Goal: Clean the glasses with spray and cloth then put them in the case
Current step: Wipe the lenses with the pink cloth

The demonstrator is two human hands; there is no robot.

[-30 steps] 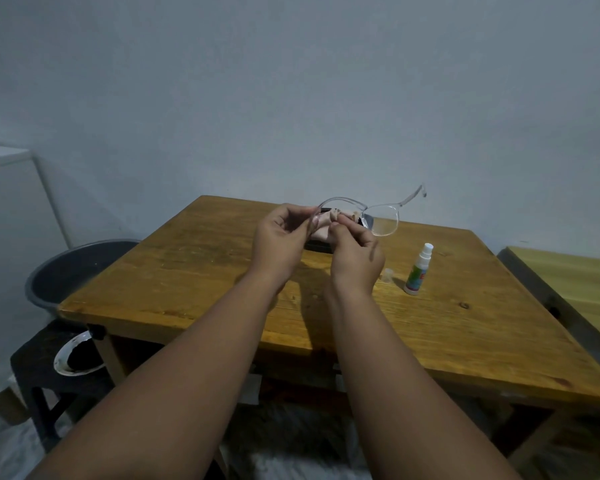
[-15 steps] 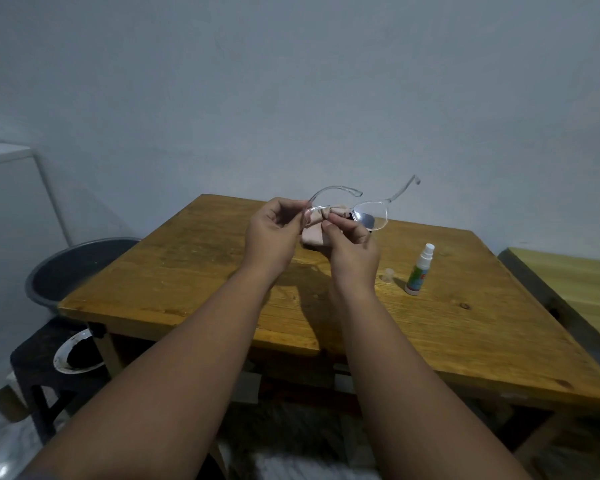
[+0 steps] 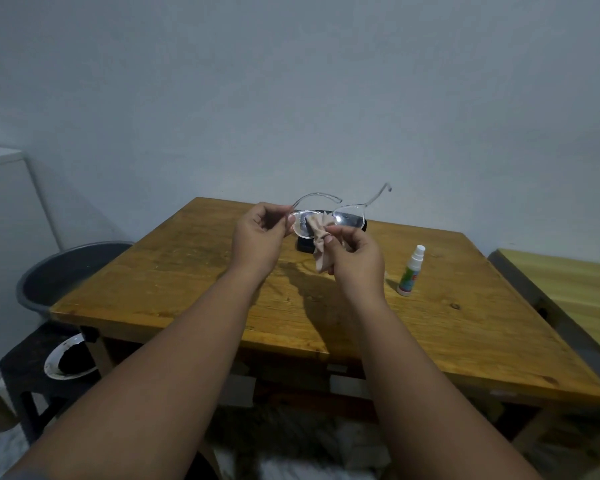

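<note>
Wiping under way: clear-framed glasses (image 3: 328, 218) held up above the far edge of the wooden worktop (image 3: 194, 282), temples open and pointing away. Left hand (image 3: 257, 237) closed on the outer end of the frame, pinching beside the left lens. Right hand (image 3: 355, 256) closed around a bunched beige cloth (image 3: 321, 237), its top pressed against the frame near the bridge, its tail hanging below the fingers. Both forearms stretched forward and nearly level, wrists slightly bent inward toward the glasses.

Directly behind and beneath the glasses, resting on the worktop: a dark case (image 3: 305, 244), mostly hidden, open or shut not clear. To the right of the glasses, well apart, upright on the wood: small spray bottle (image 3: 410, 271), cap off. Left of the worktop and lower, a grey basin (image 3: 66, 268).

Judged as the cloth stage, spraying apparently done. Next likely needed: the other lens rubbed clean, cloth set down, temples folded, then the frame lowered into the case just below.
</note>
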